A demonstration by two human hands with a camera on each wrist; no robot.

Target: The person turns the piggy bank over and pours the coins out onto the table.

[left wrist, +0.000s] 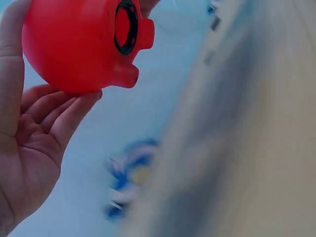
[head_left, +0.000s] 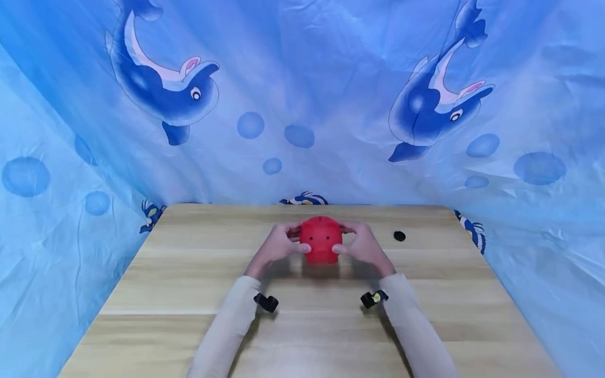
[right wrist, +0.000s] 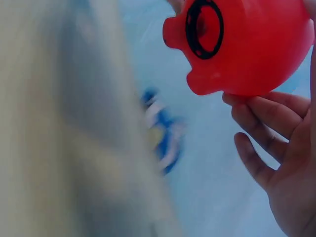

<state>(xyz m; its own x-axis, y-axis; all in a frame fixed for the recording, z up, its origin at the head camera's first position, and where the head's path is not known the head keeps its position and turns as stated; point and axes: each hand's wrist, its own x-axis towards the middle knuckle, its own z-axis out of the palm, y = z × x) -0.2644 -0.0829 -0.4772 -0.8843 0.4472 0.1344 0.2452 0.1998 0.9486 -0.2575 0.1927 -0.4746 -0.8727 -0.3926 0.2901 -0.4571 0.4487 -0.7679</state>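
A red piggy bank (head_left: 321,231) with two small black eyes is held between both hands, its face toward the head camera. My left hand (head_left: 278,244) grips its left side, thumb on the front and fingers behind. On the other side my right hand (head_left: 365,245) holds it the same way. Both wrist views show the bank raised off the table. Its underside has stubby feet and a round hole with a black rim (right wrist: 220,30), uncovered. A small round black cap (head_left: 399,236) lies on the table to the right of the right hand.
The wooden table (head_left: 302,336) runs under both forearms. Blue sheeting (head_left: 340,173) printed with dolphins and bubbles rises behind the table and along its sides. A small black camera sits at each wrist.
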